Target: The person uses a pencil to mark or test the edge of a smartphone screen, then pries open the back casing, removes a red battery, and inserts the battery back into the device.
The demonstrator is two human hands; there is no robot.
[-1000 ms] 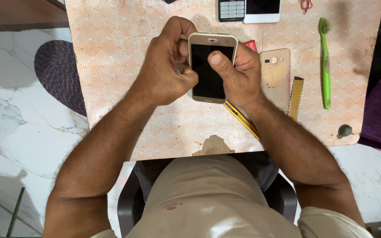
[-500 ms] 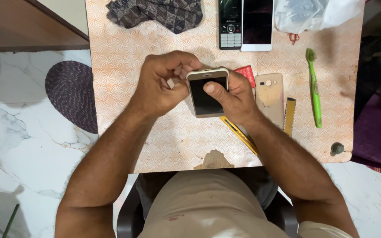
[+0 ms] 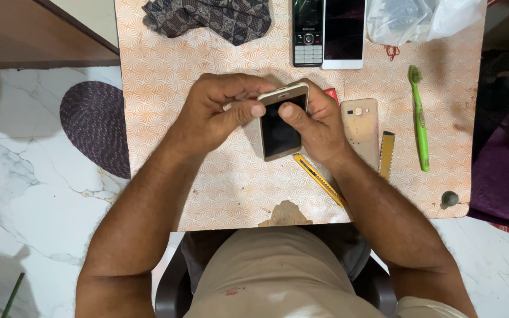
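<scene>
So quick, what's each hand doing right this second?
Left hand: closed on the upper left edge of the gold smartphone, thumb on its screen.
Right hand: closed around the smartphone's right side, thumb on the screen.

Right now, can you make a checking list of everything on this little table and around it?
Surface: table with orange patterned cover, torn patch at near edge.
Job's things: gold smartphone, dark screen up.
Clutter: patterned cloth, keypad phone, white smartphone, plastic bag, green toothbrush, gold back cover, yellow utility knife, small dark knob.
Hands: left hand and right hand hold the gold smartphone.
Cables: nothing seen.
Surroundings: marble floor, purple mat.
</scene>
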